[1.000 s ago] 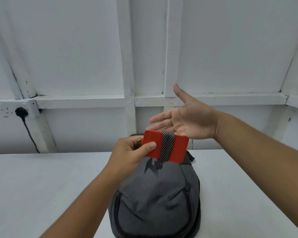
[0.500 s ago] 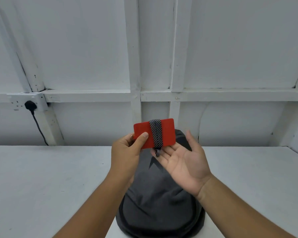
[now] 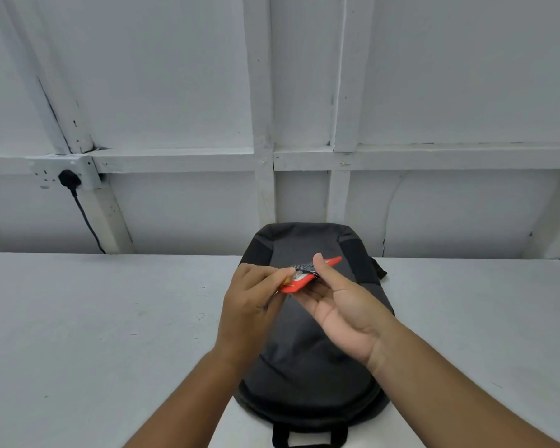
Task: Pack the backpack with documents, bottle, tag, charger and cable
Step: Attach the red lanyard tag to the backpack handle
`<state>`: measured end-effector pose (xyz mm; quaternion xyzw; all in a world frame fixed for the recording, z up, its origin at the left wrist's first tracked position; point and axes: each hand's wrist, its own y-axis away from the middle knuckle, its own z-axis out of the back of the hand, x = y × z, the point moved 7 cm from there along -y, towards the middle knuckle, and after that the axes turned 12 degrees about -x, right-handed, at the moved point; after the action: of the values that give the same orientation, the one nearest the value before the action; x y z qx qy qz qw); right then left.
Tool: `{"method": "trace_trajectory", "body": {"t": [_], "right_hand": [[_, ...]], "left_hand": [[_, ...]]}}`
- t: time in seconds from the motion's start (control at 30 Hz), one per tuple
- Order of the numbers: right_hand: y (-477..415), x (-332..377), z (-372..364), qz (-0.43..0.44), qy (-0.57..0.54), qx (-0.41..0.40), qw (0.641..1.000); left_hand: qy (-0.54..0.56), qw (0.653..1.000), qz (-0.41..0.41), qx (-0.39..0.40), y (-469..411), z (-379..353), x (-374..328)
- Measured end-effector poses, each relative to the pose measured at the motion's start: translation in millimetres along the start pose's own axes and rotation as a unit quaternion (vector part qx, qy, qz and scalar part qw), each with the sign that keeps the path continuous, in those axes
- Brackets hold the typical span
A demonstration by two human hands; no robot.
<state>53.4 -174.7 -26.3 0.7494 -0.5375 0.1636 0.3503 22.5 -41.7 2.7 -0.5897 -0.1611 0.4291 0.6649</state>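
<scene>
now your fingers (image 3: 272, 274) of the left hand (image 3: 251, 310) pinch the near end of the red tag (image 3: 299, 281), closed on it, while your right hand (image 3: 343, 307) lies under it with the palm up, the fingers half curled and the thumb pressing on the striped band (image 3: 304, 270) from above. so both hands hold the tag, tilted, just above the upper part of the grey backpack (image 3: 304, 357). the backpack lies flat on the white table (image 3: 94, 334), and i see no open zipper on it. i judge you are at the tag step, and the tag is not yet packed. for the next move you need one hand free to open a pocket, and the other must keep the tag firm. documents, bottle, charger and cable are not in view.
</scene>
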Motion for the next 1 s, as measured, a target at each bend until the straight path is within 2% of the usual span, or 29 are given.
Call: {"method": "trace_trajectory", "body": {"t": [0.07, 0.17, 0.2, 0.23, 0.3, 0.37, 0.4, 0.43, 0.47, 0.6, 0.67, 0.7, 0.73, 0.8, 0.83, 0.87, 0.9, 1.0], "right_hand": [[-5, -1, 7, 0.006, 0.024, -0.018, 1.0], [-10, 2, 22, 0.038, 0.095, -0.064, 0.993], [-12, 5, 27, 0.058, 0.131, -0.078, 0.987], [-13, 7, 31, 0.076, 0.166, -0.084, 0.979], [-14, 7, 36, 0.103, 0.232, -0.075, 0.964], [-13, 2, 37, 0.126, 0.3, -0.051, 0.944], [-11, -2, 36, 0.134, 0.325, -0.032, 0.935], [-10, -6, 37, 0.14, 0.341, -0.014, 0.93], [-9, -10, 38, 0.146, 0.352, 0.0, 0.925], [-4, -17, 50, 0.17, 0.407, 0.003, 0.898], [0, -23, 64, 0.174, 0.455, 0.002, 0.873], [5, -26, 73, 0.185, 0.508, 0.011, 0.841], [12, -29, 83, 0.208, 0.586, 0.037, 0.782], [26, -41, 104, 0.263, 0.744, 0.12, 0.602], [32, -47, 113, 0.291, 0.788, 0.169, 0.515], [35, -49, 118, 0.315, 0.807, 0.202, 0.457], [36, -46, 118, 0.335, 0.807, 0.211, 0.439], [30, -24, 92, 0.38, 0.767, 0.186, 0.482]], "left_hand": [[-0.016, 0.999, -0.031, 0.038, 4, -6, 0], [-0.003, 0.983, -0.049, 0.175, 13, -17, 0], [0.017, 0.975, -0.026, 0.221, 17, -19, 4], [0.049, 0.966, 0.032, 0.252, 21, -18, 10], [0.13, 0.939, 0.219, 0.232, 24, -11, 27], [0.177, 0.88, 0.393, 0.198, 30, -11, 40], [0.193, 0.852, 0.442, 0.205, 35, -14, 41], [0.204, 0.833, 0.468, 0.214, 38, -17, 42], [0.204, 0.828, 0.474, 0.219, 40, -18, 42], [0.181, 0.843, 0.459, 0.214, 49, -12, 44], [0.155, 0.854, 0.448, 0.214, 56, -8, 44], [0.142, 0.86, 0.444, 0.207, 58, -4, 45], [0.133, 0.867, 0.438, 0.196, 59, 2, 47], [0.126, 0.878, 0.429, 0.17, 61, 15, 51], [0.123, 0.883, 0.425, 0.158, 62, 21, 53], [0.119, 0.888, 0.419, 0.148, 61, 28, 52], [0.113, 0.893, 0.413, 0.141, 60, 33, 50], [0.092, 0.915, 0.375, 0.115, 49, 50, 40]]}}
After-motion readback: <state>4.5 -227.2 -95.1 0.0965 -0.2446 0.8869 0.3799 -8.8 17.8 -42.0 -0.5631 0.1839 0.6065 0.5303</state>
